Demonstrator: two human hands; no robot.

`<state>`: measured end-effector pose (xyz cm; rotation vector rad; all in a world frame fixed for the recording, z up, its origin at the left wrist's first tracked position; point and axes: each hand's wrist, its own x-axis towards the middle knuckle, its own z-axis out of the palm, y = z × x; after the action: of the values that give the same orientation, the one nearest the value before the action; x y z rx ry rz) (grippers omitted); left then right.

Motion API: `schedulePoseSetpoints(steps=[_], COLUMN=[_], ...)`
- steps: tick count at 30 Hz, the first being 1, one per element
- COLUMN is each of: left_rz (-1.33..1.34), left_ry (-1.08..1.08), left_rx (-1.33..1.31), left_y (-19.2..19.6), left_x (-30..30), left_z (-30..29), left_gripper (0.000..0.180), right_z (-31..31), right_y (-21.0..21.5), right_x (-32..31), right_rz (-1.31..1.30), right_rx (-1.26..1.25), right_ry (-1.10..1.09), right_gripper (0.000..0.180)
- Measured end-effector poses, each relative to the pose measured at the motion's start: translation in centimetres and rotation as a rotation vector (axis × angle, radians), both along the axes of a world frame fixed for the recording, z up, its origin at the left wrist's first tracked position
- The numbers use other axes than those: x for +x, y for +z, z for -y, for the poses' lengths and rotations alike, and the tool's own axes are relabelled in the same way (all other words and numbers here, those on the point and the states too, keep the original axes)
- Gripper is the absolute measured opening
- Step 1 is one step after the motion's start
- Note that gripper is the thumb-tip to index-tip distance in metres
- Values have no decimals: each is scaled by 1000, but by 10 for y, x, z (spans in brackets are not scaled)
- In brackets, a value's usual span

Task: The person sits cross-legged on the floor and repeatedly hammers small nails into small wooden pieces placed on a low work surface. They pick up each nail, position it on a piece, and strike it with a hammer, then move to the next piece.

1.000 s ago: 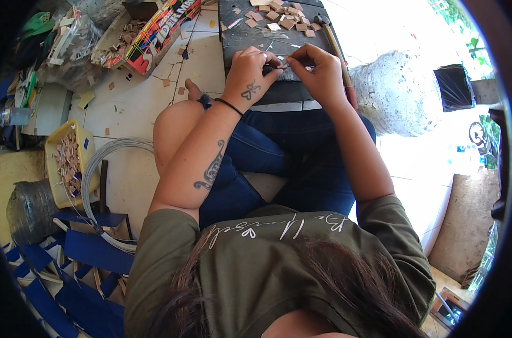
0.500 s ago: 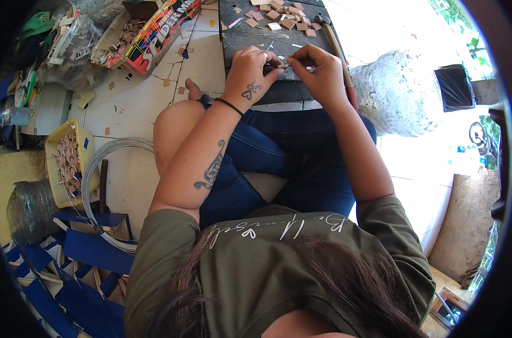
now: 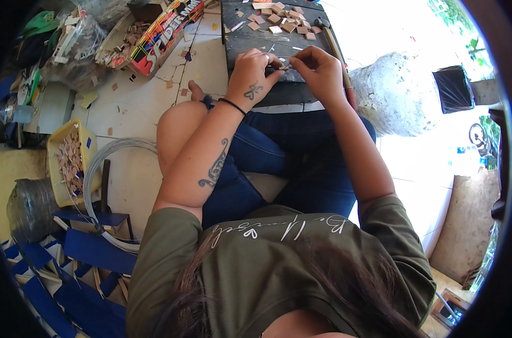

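Observation:
Over the near end of a low dark wooden table (image 3: 242, 48), both my hands are close together with fingers pinched. My left hand (image 3: 255, 69) grips a small light-brown piece (image 3: 284, 67), probably wood, at its fingertips. My right hand (image 3: 321, 69) pinches at the other side of that piece; what lies between its fingers is too small to make out. Just beyond are thin wire lengths (image 3: 283, 39) and a scatter of small square wooden tiles (image 3: 288, 26). A hammer (image 3: 333, 45) lies along the table's right edge, beside my right hand.
To the left are an open printed box (image 3: 154, 53) of wooden pieces, a yellow container (image 3: 89, 141) of tiles, and a wire coil (image 3: 89, 180). Blue box-like pieces (image 3: 92, 253) pile at lower left. A whitish rounded block (image 3: 394, 93) stands right of the table.
My hands stay pinched together at nearly the same spot, with only slight finger movement. The whole view has shifted a little.

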<state>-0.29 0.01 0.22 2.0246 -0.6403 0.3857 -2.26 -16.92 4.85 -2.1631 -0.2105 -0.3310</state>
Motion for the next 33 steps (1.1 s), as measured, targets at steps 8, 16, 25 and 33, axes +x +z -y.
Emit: schedulePoseSetpoints(steps=[8, 16, 25, 33], left_rz=[13, 0, 7, -10], left_ry=[19, 8, 13, 27], left_rx=[11, 10, 18, 35], left_y=[-2, -1, 0, 2], left_x=[1, 1, 0, 0], left_z=[0, 0, 0, 1], left_gripper=[13, 12, 12, 15], right_z=[0, -1, -1, -5], right_y=[-4, -2, -1, 5], right_x=[0, -1, -1, 0], right_rz=[103, 142, 152, 201], right_rx=[-39, -70, -106, -196], right_ry=[51, 55, 79, 124], right_gripper=[13, 12, 12, 9])
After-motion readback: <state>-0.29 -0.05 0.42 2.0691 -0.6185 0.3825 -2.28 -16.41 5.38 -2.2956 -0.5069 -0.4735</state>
